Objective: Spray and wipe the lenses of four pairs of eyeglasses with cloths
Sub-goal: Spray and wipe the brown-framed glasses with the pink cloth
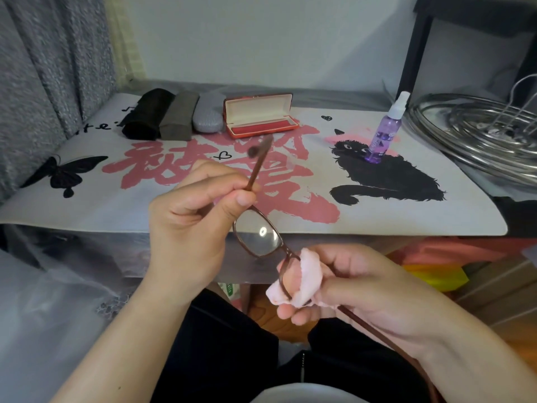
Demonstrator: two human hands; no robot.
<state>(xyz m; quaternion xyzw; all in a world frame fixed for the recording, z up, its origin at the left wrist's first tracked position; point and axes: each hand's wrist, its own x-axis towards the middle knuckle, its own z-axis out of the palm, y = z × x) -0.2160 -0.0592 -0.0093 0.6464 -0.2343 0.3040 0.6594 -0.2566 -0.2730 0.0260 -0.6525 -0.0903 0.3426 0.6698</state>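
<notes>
Currently wiping glasses point(258, 232) lens
Left hand point(189, 225) pinches one temple arm; right hand point(357, 289) grips pink cloth point(308, 279) around other lens

One lens of the eyeglasses point(259, 235) is hidden inside the pink cloth point(305, 282) gripped by the right hand point(357, 289). The far temple tip, beyond the left hand point(197, 213), is motion-blurred; the near temple runs under the right wrist and is cut off by the lower edge. Behind the eyeglasses, the spray bottle's point(385, 132) label is too small to read. The three closed cases point(174, 116) beside the open red case point(260, 116) conceal their contents.
</notes>
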